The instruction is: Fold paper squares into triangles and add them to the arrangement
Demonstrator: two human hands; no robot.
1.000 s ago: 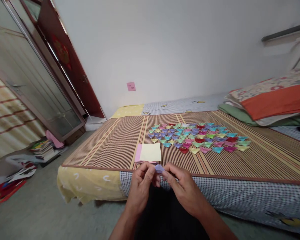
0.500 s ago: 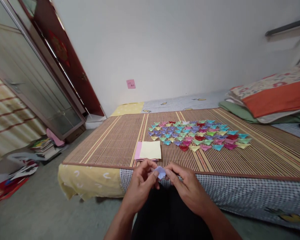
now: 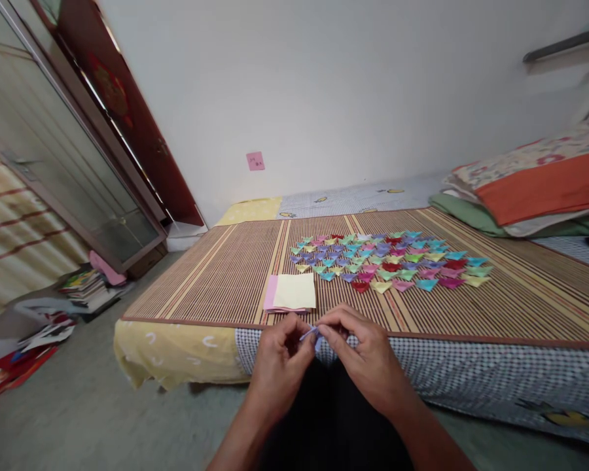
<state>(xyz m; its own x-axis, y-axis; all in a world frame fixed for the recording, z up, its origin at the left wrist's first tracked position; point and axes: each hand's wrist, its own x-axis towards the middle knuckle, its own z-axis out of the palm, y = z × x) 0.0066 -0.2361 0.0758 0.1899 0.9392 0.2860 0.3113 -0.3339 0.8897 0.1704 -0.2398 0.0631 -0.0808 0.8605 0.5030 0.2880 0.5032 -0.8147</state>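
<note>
A small piece of folded purple paper (image 3: 310, 333) is pinched between both hands, above my lap at the bed's front edge. My left hand (image 3: 285, 356) grips it from the left with thumb and fingers closed. From the right, the thumb and forefinger of my right hand (image 3: 356, 343) press on its upper part. Fingers cover much of the paper, so its full shape is hidden. Just beyond my left hand lies a stack of square paper sheets (image 3: 295, 291), pale yellow on top with pink beneath. Rows of small folded paper boats (image 3: 380, 286) in many colours spread across the mat.
A striped bamboo mat (image 3: 206, 275) covers the bed. Folded bedding (image 3: 544, 196) is piled at the right. A pink note (image 3: 255, 161) is stuck on the wall. Books (image 3: 83, 286) are stacked on the floor at left, near the glazed door (image 3: 78, 150).
My right hand has shifted left and slightly up, closer to my left hand. The purple paper has turned, now showing a narrower side and less of its face.
</note>
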